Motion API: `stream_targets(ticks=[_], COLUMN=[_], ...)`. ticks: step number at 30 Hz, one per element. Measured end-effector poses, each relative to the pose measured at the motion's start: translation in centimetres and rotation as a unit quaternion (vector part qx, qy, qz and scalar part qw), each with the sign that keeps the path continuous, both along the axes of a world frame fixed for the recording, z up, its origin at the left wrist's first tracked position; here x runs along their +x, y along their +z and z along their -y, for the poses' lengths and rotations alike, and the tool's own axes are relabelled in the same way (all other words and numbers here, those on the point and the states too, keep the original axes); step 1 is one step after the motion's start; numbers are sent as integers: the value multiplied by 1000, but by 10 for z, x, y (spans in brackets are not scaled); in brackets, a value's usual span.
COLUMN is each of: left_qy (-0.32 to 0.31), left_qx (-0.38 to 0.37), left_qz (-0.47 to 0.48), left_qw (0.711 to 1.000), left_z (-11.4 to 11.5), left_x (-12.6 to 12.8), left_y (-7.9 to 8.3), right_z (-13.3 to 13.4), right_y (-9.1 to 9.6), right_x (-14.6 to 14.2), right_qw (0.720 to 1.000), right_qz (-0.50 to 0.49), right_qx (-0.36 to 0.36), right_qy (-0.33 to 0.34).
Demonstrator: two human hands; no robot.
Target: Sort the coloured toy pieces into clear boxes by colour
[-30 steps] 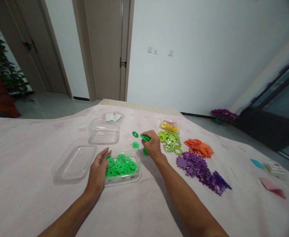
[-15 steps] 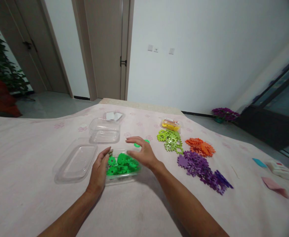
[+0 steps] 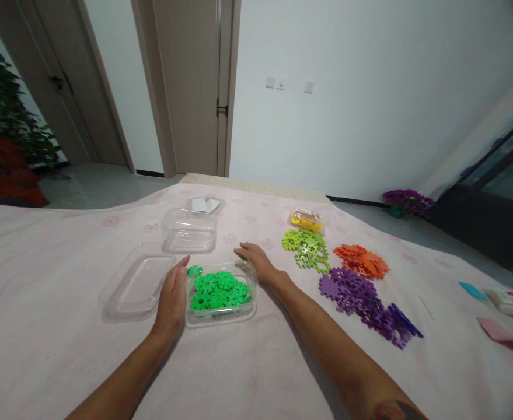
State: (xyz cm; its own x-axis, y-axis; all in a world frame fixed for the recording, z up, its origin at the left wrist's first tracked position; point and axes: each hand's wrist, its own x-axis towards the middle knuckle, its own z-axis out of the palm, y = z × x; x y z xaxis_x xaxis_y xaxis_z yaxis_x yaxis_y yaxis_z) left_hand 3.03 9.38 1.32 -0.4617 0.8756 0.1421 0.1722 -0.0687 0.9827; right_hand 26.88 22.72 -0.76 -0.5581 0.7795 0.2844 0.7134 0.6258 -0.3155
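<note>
A clear plastic box (image 3: 251, 315) holds a heap of green snowflake-shaped building pieces (image 3: 220, 291). My left hand (image 3: 172, 300) lies along the box's left side with its fingers stretched out. Beyond the back right corner of the box, my right hand (image 3: 257, 263) reaches palm down to the tablecloth, fingers extended. A bit of green shows beneath its fingertips; the rest there is hidden.
To the left lie a clear lid (image 3: 136, 286) and another clear box (image 3: 189, 230). On the right are lime pieces (image 3: 309, 248), orange pieces (image 3: 361, 261), purple pieces (image 3: 361, 297) and a container with yellow pieces (image 3: 307, 220). A pink cloth (image 3: 503, 336) lies far right.
My right hand has moved from above the box to behind its right corner, covering the loose green pieces there. The green heap looks flatter. My left hand stays at the box.
</note>
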Motion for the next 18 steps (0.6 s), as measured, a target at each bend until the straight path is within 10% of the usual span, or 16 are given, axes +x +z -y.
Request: stream_targets(ticks=[7,12,18], left_qy=[-61,-162,-189], left_qx=[-37,-1,-42], left_qz=[-92,-332,-439], left_qw=[993,929,877], left_z=[-27,-34,-37], left_x=[-33,-41,-42], left_y=[-14,-8,1], right_z=[19,25,28], right_y=[18,23,36], right_x=[-4,6,17], right_qw=[990,981,976], right_qz=[89,128,-134], right_qx=[30,20,-26], right_qy=[-106,-143,-171])
